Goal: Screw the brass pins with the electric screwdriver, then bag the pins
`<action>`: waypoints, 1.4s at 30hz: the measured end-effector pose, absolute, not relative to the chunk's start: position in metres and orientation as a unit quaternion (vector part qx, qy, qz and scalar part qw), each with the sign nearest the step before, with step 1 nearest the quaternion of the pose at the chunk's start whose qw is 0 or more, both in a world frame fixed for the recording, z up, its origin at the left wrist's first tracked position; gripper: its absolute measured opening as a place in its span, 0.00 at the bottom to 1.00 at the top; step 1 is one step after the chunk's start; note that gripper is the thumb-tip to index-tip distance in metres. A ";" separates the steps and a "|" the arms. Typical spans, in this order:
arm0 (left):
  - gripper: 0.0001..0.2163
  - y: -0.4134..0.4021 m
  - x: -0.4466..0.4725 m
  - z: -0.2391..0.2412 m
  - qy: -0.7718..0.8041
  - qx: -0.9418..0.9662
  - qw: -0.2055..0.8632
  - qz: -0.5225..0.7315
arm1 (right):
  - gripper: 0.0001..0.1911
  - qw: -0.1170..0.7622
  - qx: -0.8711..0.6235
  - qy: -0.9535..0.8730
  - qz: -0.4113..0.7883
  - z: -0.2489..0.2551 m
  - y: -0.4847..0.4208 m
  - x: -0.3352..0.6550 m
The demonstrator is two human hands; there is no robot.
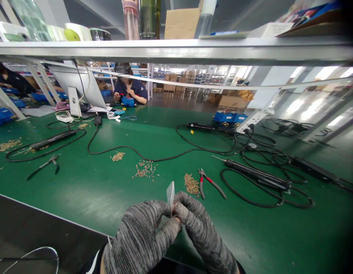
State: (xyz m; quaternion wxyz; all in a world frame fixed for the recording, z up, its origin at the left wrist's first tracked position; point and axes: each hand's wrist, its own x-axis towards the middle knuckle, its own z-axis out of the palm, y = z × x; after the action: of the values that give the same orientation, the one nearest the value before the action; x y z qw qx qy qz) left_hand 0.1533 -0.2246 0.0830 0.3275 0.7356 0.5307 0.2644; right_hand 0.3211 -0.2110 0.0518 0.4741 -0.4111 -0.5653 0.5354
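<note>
Head view: both hands gloved, meeting near the table's [107, 190] front edge, at its middle. Left hand [142, 236] and right hand [199, 224] each pinch the lower end of a small white tab [171, 194], fingertips closed on it; the tab stands upright between them, above the mat and not touching it. What is below the pinch is hidden by the gloves.

Risks, as judged:
- Knit gloves give poor feel; the thin tab could slip or crease if either pinch loosens or twists.
- A dropped tab would land close to the brass pins [191, 184] just beyond the hands and could scatter them.
- Pliers [210, 183] lie beside that pile, and a looped cable [264, 190] sits toward the right edge; a hasty reach could snag either.

Another person sits at the far edge, well apart.
</note>
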 end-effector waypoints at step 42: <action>0.13 -0.221 0.157 0.080 0.472 0.794 0.255 0.284 | 0.11 0.437 -0.417 -0.621 0.499 0.045 -0.208 0.335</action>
State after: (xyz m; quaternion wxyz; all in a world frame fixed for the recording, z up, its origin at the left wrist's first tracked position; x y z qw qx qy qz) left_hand 0.1566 -0.2206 0.0805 0.2547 0.7944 0.4723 0.2845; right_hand 0.3348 -0.2080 0.0446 0.4374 -0.4174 -0.6209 0.4989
